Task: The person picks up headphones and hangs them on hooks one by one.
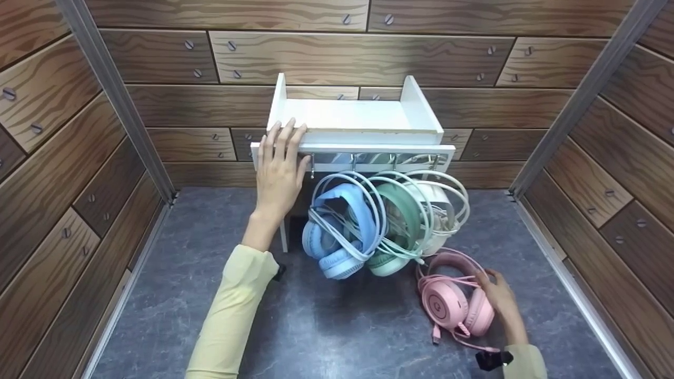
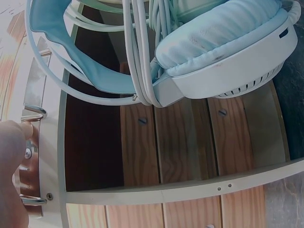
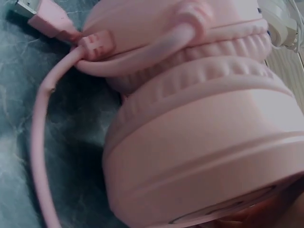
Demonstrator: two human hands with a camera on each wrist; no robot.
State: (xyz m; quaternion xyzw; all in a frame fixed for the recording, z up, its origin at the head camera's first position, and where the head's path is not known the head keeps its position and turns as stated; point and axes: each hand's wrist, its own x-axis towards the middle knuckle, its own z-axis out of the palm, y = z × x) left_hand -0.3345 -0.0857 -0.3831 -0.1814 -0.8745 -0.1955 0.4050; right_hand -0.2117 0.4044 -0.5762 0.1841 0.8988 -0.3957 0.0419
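My left hand (image 1: 279, 176) rests on the left end of the white rack's front rail (image 1: 368, 148), fingers extended over its top edge. Part of that hand also shows beside the metal hooks (image 2: 33, 114) in the left wrist view. Blue headphones (image 1: 342, 263), green headphones (image 1: 403, 200) and white headphones (image 1: 434, 195) hang from the rail with looped cables. At the lower right, my right hand (image 1: 500, 297) holds pink headphones (image 1: 445, 302) by their right side, low over the floor. Their ear cups (image 3: 204, 156) fill the right wrist view, hiding most of the fingers.
Above the rail, the white rack has a shelf (image 1: 342, 113) with raised side panels. A bare hook (image 1: 313, 167) is at the rail's left end. A pink USB plug (image 1: 436, 334) dangles beside the pink headphones. Wood-patterned walls (image 1: 337, 58) enclose the dark grey floor (image 1: 337, 337).
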